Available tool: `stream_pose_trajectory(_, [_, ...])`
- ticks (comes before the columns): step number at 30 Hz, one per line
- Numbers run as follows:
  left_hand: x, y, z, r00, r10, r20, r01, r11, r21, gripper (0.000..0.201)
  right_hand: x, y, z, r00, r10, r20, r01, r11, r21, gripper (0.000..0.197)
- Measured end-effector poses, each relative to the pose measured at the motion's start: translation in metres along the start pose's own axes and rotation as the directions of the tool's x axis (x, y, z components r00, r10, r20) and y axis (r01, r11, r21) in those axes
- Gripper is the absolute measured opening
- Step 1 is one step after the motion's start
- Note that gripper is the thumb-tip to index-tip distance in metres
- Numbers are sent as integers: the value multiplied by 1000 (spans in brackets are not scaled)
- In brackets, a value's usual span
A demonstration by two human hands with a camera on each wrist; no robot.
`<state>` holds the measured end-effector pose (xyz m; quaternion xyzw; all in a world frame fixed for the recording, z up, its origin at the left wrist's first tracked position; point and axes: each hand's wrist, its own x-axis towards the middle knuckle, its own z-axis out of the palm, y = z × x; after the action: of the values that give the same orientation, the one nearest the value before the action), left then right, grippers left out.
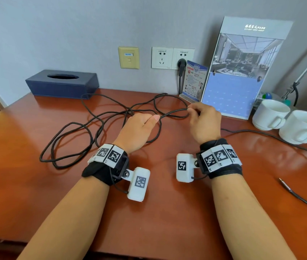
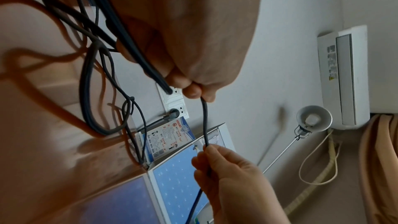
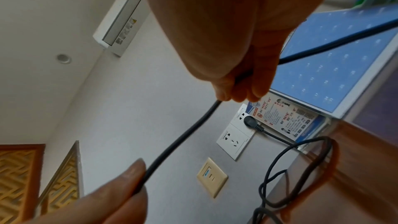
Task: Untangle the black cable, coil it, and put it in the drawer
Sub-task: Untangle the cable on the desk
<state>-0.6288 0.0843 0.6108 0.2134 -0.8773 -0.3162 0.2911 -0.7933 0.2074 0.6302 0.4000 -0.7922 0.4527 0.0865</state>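
Note:
A long black cable (image 1: 92,128) lies in tangled loops on the red-brown wooden desk (image 1: 167,212), with a knot of crossings near the middle back (image 1: 130,110). My left hand (image 1: 155,120) pinches the cable between thumb and fingers, as the left wrist view (image 2: 193,89) shows. My right hand (image 1: 191,109) pinches it a short way to the right (image 3: 228,96). A short, nearly straight stretch of cable (image 2: 204,122) runs between the two hands, just above the desk. Another stretch (image 1: 261,134) trails off to the right. No drawer is in view.
A dark blue tissue box (image 1: 62,84) stands at the back left. Wall sockets (image 1: 173,58) hold a black plug. A small sign (image 1: 194,81) and a tall calendar stand (image 1: 238,76) stand behind my right hand. Two white cups (image 1: 287,122) sit right. A metal-tipped lead (image 1: 287,187) lies front right.

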Motion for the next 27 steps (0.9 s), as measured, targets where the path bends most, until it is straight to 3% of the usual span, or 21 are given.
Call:
stream_pose_trajectory(2, [0, -2, 1, 1000, -15, -23, 16, 1000, 25, 51, -3, -4, 4, 995, -7, 100, 11, 999, -35, 24])
stream_pose_trajectory(5, [-1, -2, 2, 999, 13, -29, -13, 1000, 29, 49, -12, -20, 11, 936, -228, 266, 236, 972, 4, 34])
stream_pose_trajectory(7, [-2, -2, 4, 999, 32, -7, -32, 999, 1, 50, -17, -29, 15, 876, -350, 332, 340, 936, 89, 26])
stream_pose_trajectory(9, [-3, -2, 5, 999, 44, 10, -44, 999, -18, 53, -18, -32, 16, 859, -366, 358, 346, 930, 123, 17])
stream_pose_trajectory(12, [-2, -1, 3, 998, 53, 22, -53, 999, 10, 50, -15, -27, 11, 916, -279, 289, 249, 959, 137, 10])
stream_pose_trajectory(16, [1, 1, -1, 999, 43, -12, -43, 998, 55, 47, -4, -9, 0, 995, -74, 71, 70, 995, 70, 12])
stream_pose_trajectory(19, [1, 0, -3, 999, 41, -15, -40, 997, 71, 48, 2, 3, -6, 997, 60, -51, -59, 998, 39, 14])
stream_pose_trajectory(22, [0, -2, -3, 999, 33, -40, -30, 997, 75, 48, 4, 7, -9, 989, 116, -96, -113, 993, 34, 16])
stream_pose_trajectory(24, [0, -3, -4, 996, 19, -86, -13, 998, 60, 49, 1, 1, -7, 998, 48, -37, -48, 999, -1, 24])
stream_pose_trajectory(26, [0, 0, -3, 995, 28, -97, -24, 998, 50, 49, -7, -12, 1, 984, -156, 88, 156, 988, 8, 39])
stream_pose_trajectory(27, [0, 0, -2, 996, 45, -81, -41, 998, 44, 49, -12, -19, 7, 952, -264, 155, 259, 964, 53, 43])
